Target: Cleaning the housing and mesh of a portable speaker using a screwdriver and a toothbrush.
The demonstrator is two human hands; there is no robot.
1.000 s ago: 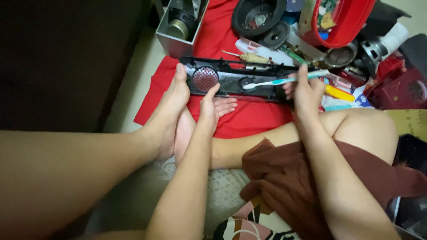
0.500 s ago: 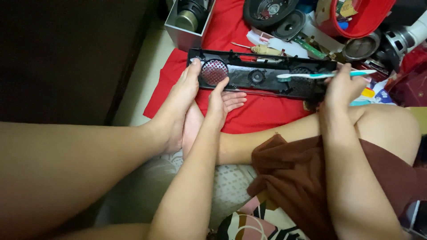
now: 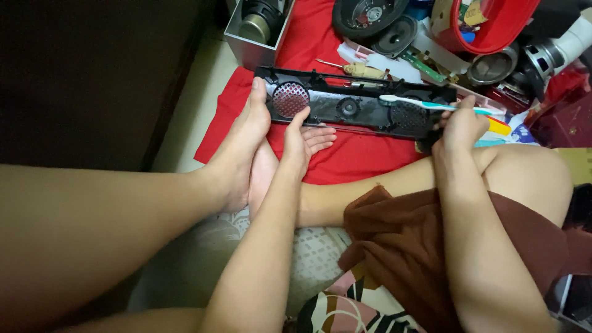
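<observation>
Since a second ago my view drifts; right hand [image 3: 459, 126] still pinches toothbrush [image 3: 431, 105] over black speaker panel [image 3: 357, 110], left hand [image 3: 302, 139] spread, steadying it.

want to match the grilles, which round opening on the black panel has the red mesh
The round opening at the panel's left end, by the left hand; the middle and right ones look dark.

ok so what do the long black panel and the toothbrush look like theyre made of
The long black panel looks like moulded plastic, matt and dusty grey in the middle, with round mesh grilles, maybe metal. The toothbrush in the right hand looks like glossy plastic, white and teal, with white bristles.
</observation>
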